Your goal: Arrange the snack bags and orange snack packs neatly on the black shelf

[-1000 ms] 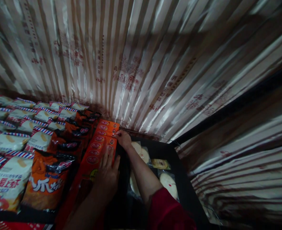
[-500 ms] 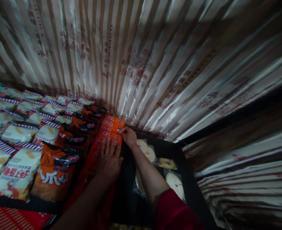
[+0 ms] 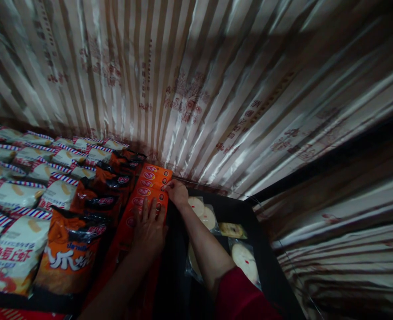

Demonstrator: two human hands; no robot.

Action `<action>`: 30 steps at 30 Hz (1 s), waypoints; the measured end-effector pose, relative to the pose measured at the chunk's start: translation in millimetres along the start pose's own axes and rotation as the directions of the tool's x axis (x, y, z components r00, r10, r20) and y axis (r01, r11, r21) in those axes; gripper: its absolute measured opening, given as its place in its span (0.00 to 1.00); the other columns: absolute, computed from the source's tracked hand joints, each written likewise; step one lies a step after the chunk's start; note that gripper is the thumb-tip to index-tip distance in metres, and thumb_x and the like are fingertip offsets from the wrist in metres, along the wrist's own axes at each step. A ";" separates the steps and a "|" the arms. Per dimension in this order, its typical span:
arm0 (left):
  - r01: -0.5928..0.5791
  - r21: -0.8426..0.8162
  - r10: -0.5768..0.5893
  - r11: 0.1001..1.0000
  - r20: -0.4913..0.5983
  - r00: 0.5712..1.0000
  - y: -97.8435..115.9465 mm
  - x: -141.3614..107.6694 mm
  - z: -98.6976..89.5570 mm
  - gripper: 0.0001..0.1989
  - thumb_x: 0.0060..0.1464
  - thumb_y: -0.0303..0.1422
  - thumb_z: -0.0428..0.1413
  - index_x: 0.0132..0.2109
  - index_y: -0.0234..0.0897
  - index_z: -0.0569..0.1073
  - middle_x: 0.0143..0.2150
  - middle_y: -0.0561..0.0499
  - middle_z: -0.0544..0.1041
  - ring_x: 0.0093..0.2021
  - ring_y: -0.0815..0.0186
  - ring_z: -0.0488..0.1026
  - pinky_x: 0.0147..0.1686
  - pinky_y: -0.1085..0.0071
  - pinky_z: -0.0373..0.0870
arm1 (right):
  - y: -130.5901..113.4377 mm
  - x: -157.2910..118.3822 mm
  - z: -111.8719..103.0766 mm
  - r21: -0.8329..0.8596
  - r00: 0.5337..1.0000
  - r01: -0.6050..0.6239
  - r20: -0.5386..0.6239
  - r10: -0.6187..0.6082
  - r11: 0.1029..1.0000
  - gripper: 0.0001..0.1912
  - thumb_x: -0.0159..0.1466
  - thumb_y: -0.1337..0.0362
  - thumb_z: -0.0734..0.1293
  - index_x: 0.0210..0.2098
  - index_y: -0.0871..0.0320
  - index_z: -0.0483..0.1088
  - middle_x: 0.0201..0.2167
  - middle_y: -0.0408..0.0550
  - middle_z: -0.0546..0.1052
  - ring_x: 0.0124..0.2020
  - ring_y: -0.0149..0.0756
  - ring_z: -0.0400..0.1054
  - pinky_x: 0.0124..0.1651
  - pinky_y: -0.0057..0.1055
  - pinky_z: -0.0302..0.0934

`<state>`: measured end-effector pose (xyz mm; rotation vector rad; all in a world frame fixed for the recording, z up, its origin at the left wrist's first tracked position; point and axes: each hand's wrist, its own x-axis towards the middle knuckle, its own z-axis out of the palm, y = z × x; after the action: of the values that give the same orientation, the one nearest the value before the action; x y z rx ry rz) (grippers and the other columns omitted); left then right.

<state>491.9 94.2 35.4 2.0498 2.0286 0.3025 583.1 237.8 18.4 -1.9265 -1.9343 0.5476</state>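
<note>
A row of flat, overlapping orange snack packets [image 3: 151,174] with round logos runs along the black surface. My left hand [image 3: 150,231] lies flat on the nearer packets, its fingers stretched out and a little apart. At the right edge of the row, my right hand [image 3: 177,193] has thumb and forefinger pinched on the rim of one orange packet. The dim light hides exactly how much of that packet is between the fingertips. My forearms cover part of the row and of the surface.
Left of the row stand orange-and-black snack bags [image 3: 68,258] and several rows of white snack bags [image 3: 13,249]. To the right lie clear-wrapped round white flatbreads [image 3: 245,258] and a small yellowish packet [image 3: 232,230]. A pleated striped curtain [image 3: 196,146] hangs behind the black surface [image 3: 270,266].
The view has shifted slightly, so the bags and packets appear a little lower and further left. Both hands keep nearly the same places on the orange packets.
</note>
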 end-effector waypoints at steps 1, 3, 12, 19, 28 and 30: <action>0.000 0.005 0.000 1.000 0.003 1.000 -0.1 0.0 -0.2 0.26 0.56 0.37 0.50 0.61 0.38 0.62 0.67 0.42 0.52 0.67 0.45 0.41 0.60 0.41 0.40 | -0.5 -0.3 -1.4 -0.003 1.000 0.005 0.003 -0.005 1.000 0.03 0.57 0.61 0.67 0.30 0.52 0.72 0.32 0.41 0.78 0.34 0.33 0.71 0.36 0.26 0.60; 0.006 0.016 -0.006 1.000 0.015 1.000 -0.3 0.1 -0.3 0.26 0.56 0.37 0.49 0.61 0.38 0.62 0.67 0.42 0.52 0.67 0.45 0.41 0.60 0.41 0.40 | -1.1 -1.9 -4.4 -0.005 1.000 0.025 0.013 -0.025 1.000 0.02 0.57 0.63 0.67 0.32 0.53 0.71 0.32 0.41 0.78 0.35 0.32 0.71 0.38 0.26 0.60; -0.014 0.036 0.013 0.999 0.016 1.000 -2.3 -1.7 -1.7 0.26 0.57 0.38 0.49 0.62 0.39 0.60 0.67 0.42 0.51 0.67 0.46 0.40 0.60 0.42 0.39 | 4.8 -19.9 -13.7 -0.003 0.981 0.193 -0.032 -0.193 0.981 0.13 0.59 0.74 0.60 0.40 0.56 0.71 0.38 0.46 0.77 0.39 0.33 0.71 0.44 0.26 0.60; -0.018 0.041 0.018 0.999 0.012 1.000 -3.2 -3.1 -3.1 0.27 0.56 0.37 0.49 0.62 0.40 0.60 0.67 0.43 0.53 0.67 0.47 0.41 0.61 0.44 0.39 | 0.8 -54.5 -10.8 0.018 0.939 0.299 -0.182 -0.291 0.954 0.14 0.65 0.68 0.56 0.38 0.59 0.73 0.38 0.51 0.77 0.43 0.36 0.68 0.50 0.32 0.58; -0.037 0.053 0.037 0.998 0.001 0.999 -4.4 -1.5 -0.3 0.25 0.58 0.36 0.44 0.62 0.36 0.62 0.66 0.42 0.56 0.66 0.47 0.45 0.62 0.48 0.40 | -4.2 -83.1 9.9 0.203 0.920 0.360 -0.237 -0.311 0.911 0.25 0.69 0.60 0.46 0.52 0.60 0.68 0.50 0.52 0.73 0.57 0.35 0.60 0.61 0.39 0.48; -0.042 0.058 0.042 0.997 -0.010 0.999 -5.1 -1.4 -0.6 0.25 0.58 0.36 0.44 0.61 0.36 0.62 0.66 0.41 0.56 0.66 0.47 0.46 0.62 0.49 0.40 | -3.4 -82.8 14.0 0.247 0.931 0.333 -0.242 -0.275 0.910 0.26 0.69 0.60 0.44 0.52 0.60 0.67 0.49 0.51 0.74 0.56 0.34 0.60 0.61 0.38 0.48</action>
<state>486.8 92.8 34.4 2.1320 2.0258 0.2664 573.8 154.7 9.8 -1.4092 -1.8610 0.4858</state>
